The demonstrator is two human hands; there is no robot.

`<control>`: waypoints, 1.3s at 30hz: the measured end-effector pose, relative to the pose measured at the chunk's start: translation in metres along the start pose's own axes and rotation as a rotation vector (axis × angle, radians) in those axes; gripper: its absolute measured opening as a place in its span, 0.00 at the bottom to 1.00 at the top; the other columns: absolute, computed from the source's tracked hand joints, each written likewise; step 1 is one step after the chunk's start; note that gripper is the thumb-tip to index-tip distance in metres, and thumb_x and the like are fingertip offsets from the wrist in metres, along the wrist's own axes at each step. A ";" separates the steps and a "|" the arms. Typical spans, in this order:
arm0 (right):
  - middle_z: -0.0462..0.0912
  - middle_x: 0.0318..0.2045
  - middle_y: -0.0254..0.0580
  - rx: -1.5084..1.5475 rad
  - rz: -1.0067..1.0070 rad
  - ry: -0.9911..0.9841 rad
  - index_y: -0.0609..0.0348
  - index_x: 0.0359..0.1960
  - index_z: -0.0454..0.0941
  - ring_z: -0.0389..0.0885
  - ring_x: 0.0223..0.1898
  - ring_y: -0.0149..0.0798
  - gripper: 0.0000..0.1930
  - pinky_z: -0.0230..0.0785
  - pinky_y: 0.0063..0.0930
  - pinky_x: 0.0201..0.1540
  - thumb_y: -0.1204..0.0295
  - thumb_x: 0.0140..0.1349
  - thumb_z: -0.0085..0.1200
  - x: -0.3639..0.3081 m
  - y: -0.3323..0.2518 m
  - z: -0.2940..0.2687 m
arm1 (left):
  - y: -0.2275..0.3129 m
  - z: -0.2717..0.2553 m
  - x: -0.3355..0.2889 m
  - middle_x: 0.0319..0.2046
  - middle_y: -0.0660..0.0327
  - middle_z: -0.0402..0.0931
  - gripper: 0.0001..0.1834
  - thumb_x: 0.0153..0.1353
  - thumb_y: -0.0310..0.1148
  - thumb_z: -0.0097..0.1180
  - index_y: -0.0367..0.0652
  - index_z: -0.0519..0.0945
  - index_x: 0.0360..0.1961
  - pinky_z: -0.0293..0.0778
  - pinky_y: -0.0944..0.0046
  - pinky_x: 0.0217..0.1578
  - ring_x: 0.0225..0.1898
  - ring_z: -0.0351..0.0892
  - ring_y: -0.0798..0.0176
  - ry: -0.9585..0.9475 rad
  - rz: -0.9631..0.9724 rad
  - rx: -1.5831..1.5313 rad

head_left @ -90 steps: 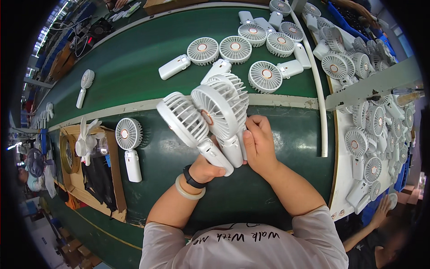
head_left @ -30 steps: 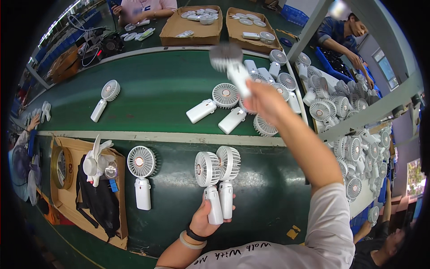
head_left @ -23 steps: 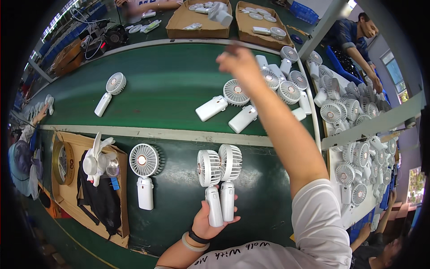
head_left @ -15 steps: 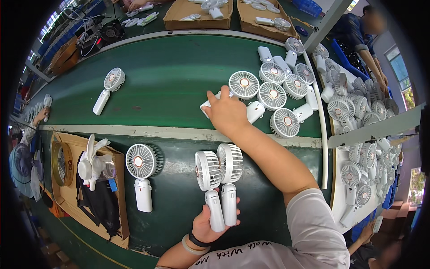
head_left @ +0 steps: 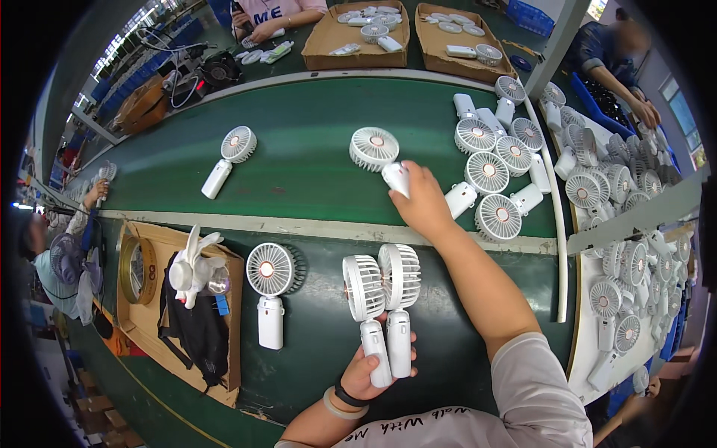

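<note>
My left hand point(head_left: 361, 379) grips two white handheld fans side by side by their handles, the left fan point(head_left: 364, 287) and the right fan point(head_left: 401, 276), heads up, above the near bench. Over the green belt, my right hand point(head_left: 424, 200) has its fingers around the handle of another white handheld fan point(head_left: 375, 148), whose head points left and away. Whether that fan touches the belt I cannot tell. Right of this hand lies a cluster of similar fans point(head_left: 487, 173). One lone fan point(head_left: 238, 144) lies farther left on the belt, and another fan point(head_left: 270, 269) lies on the near bench.
A cardboard box point(head_left: 234, 321) with a white toy, tape roll and black cloth stands at near left. A white rail point(head_left: 551, 224) bounds the belt's right end, beyond which fans crowd a white table point(head_left: 581, 336). Cardboard trays point(head_left: 357, 61) and co-workers are across the belt.
My right hand has drawn one fan leftward out of the cluster and turned it, so its handle now points right. My left hand still holds its two fans. The whole view has shifted.
</note>
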State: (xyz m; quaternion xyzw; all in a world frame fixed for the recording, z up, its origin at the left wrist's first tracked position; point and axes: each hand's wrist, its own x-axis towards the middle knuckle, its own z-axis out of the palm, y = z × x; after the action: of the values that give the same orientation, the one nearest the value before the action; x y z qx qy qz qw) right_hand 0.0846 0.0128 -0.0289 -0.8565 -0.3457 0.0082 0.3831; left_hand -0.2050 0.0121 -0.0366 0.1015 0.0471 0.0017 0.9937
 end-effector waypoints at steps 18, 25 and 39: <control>0.74 0.42 0.46 1.716 0.494 -0.291 0.56 0.52 0.62 0.78 0.33 0.38 0.23 0.75 0.32 0.32 0.80 0.53 0.52 -0.160 0.001 -0.061 | 0.000 -0.001 0.003 0.52 0.53 0.64 0.40 0.50 0.38 0.63 0.51 0.55 0.62 0.74 0.51 0.43 0.49 0.69 0.54 -0.094 -0.033 0.097; 0.77 0.36 0.47 1.761 0.457 -0.473 0.57 0.50 0.62 0.78 0.26 0.40 0.18 0.74 0.31 0.26 0.63 0.63 0.50 -0.158 0.005 -0.063 | -0.001 -0.004 0.002 0.53 0.51 0.64 0.45 0.50 0.38 0.63 0.50 0.50 0.65 0.75 0.50 0.44 0.51 0.71 0.53 -0.099 -0.029 0.077; 0.74 0.42 0.47 1.761 0.411 -0.541 0.56 0.55 0.60 0.75 0.33 0.38 0.27 0.72 0.29 0.33 0.72 0.54 0.56 -0.158 0.005 -0.061 | 0.018 0.007 0.003 0.49 0.52 0.64 0.41 0.46 0.40 0.64 0.47 0.57 0.60 0.77 0.53 0.39 0.45 0.70 0.55 -0.061 0.122 0.100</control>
State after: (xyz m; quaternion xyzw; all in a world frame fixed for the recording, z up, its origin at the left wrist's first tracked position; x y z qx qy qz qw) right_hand -0.0157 -0.1233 -0.0290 -0.2720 -0.1345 0.5324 0.7902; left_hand -0.2010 0.0283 -0.0267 0.1536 0.0108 0.0568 0.9864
